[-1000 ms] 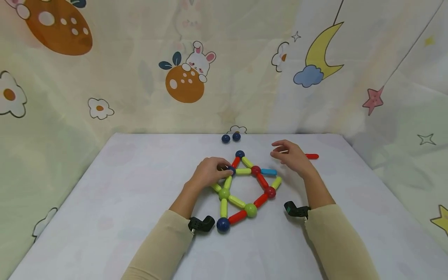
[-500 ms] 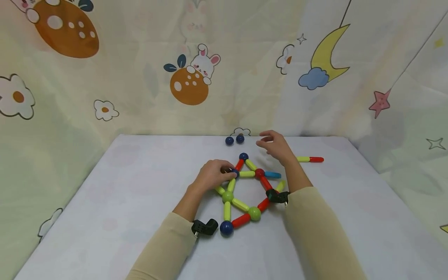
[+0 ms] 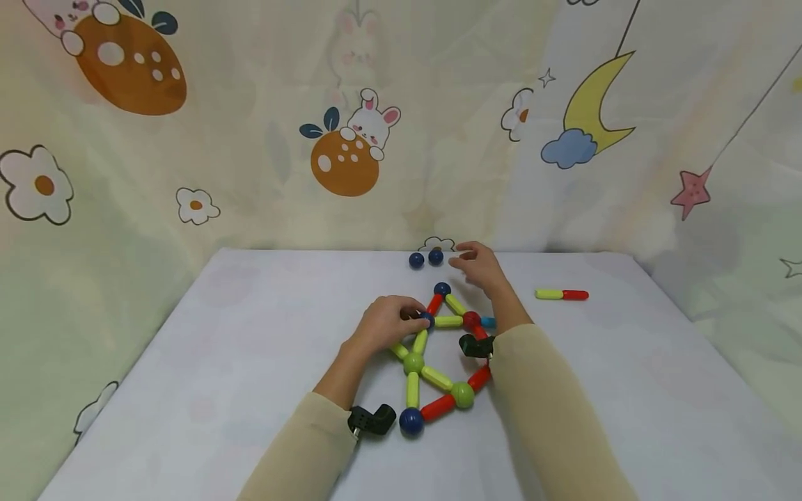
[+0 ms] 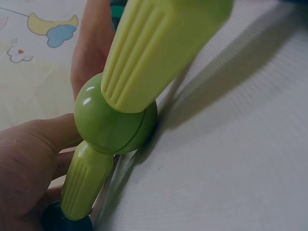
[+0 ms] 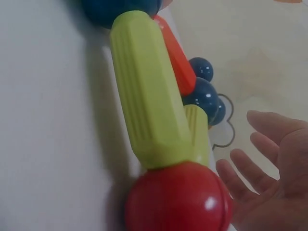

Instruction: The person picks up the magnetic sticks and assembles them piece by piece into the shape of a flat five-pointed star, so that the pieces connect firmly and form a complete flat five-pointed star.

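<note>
In the head view, magnetic rods and balls form a flat frame on the table. My left hand (image 3: 390,324) pinches a dark blue ball (image 3: 429,320) at the frame's upper left corner; the fingers hide part of it. A green ball (image 4: 115,118) with green rods fills the left wrist view. My right hand (image 3: 479,267) reaches over the frame's right side, fingers loosely bent and holding nothing. Just left of its fingertips lie two loose dark blue balls (image 3: 435,257). The right wrist view shows a red ball (image 5: 178,199) and a green rod (image 5: 149,91) close up.
A green rod (image 3: 548,294) and a red rod (image 3: 575,295) lie end to end on the right of the white table (image 3: 207,362). A patterned cloth (image 3: 250,139) hangs behind it. My right sleeve (image 3: 551,410) covers the frame's right corner.
My right hand has moved left, from near the loose rods to beside the two loose blue balls. My left hand stays on its ball. The view has shifted slightly.
</note>
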A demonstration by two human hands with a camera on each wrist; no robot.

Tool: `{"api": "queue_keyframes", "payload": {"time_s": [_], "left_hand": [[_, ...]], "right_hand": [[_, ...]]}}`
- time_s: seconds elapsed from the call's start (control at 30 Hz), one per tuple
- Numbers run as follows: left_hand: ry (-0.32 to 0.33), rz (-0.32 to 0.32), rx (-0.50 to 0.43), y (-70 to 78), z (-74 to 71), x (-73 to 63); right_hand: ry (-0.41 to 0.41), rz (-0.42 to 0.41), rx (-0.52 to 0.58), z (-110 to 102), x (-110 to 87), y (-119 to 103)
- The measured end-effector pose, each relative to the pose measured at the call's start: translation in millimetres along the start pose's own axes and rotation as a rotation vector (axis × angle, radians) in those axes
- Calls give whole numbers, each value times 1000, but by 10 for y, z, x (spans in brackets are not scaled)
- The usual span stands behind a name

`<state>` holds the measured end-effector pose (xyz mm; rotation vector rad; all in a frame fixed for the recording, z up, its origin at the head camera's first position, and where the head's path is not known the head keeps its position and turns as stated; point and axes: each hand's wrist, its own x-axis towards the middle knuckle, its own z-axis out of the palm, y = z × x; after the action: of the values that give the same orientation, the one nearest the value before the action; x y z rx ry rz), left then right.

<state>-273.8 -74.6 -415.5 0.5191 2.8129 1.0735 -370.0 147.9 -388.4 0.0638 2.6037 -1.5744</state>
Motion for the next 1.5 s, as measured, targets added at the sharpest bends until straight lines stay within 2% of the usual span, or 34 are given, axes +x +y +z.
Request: {"api": "queue_keyframes", "payload": {"time_s": [0.27,0.4,0.63,0.8,0.93,1.07,1.2,1.5], "left_hand": [[-2,-10,-8,-13,-2,-30],[2,-2,-5,-24,-8,-19],[4,41,-6,-15,11,51],[17,24,4,-22,20,53],[19,19,8,-41,22,40],[19,22,9,-40,27,39],[17,14,17,-22,31,36],[19,-3,26,-3,20,29]], "right_hand": [[2,-14,-13,150,153,12],[-15,-29,-57,203,235,-15],[-61,-63,-235,215,279,-97],[-87,-123,-396,253,289,-120],[-65,-153,-489,295,266,-121],[-17,-146,-510,306,224,-109],[7,-88,-428,288,170,-93],[75,25,-58,160,111,-77]]}}
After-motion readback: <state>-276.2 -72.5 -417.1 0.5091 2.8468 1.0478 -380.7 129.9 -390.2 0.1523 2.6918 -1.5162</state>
